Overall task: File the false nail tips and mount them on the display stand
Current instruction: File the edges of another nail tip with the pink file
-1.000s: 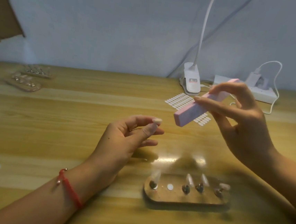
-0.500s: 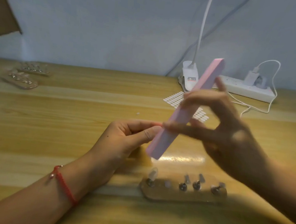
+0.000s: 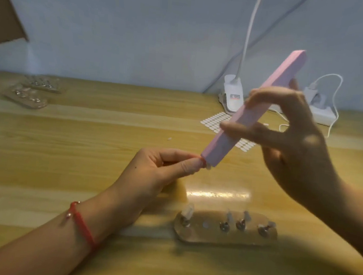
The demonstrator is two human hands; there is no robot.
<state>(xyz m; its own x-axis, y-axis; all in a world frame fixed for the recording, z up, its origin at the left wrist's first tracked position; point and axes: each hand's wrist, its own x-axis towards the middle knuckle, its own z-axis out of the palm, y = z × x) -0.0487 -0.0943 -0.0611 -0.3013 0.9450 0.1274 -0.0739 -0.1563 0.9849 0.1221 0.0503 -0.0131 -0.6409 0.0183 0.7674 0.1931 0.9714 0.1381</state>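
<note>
Standing nearest on the wooden table (image 3: pixel 86 150), the display stand (image 3: pixel 224 236) carries four pegs that each seem to bear a clear tip, though blur makes their shape hard to read. Its second place from the left (image 3: pixel 206 224) shows only a pale dot and nothing mounted, so the stand looks one tip short of full. Just beyond it, the left hand (image 3: pixel 159 173), with a red cord bracelet (image 3: pixel 81 225) at the wrist, has its fingers curled and pinches a small nail tip (image 3: pixel 207 167) between thumb and forefinger. Only the end of that tip pokes out. The lower end of the pink file block (image 3: pixel 251 113) touches the tip, and the block slants up and away to the right. The right hand (image 3: pixel 291 134) holds the block near its middle, thumb on one side and fingers wrapped over the other. By this look the filing of the held tip is under way, and mounting it on the bare place would be what remains for this stand. Farther back lie a sheet of white adhesive dots (image 3: pixel 215 121), a clip lamp (image 3: pixel 233 95) and a power strip (image 3: pixel 320 112). Far left, two other stands (image 3: pixel 27 98) rest on the table; whether they are loaded is too blurred to tell.
</note>
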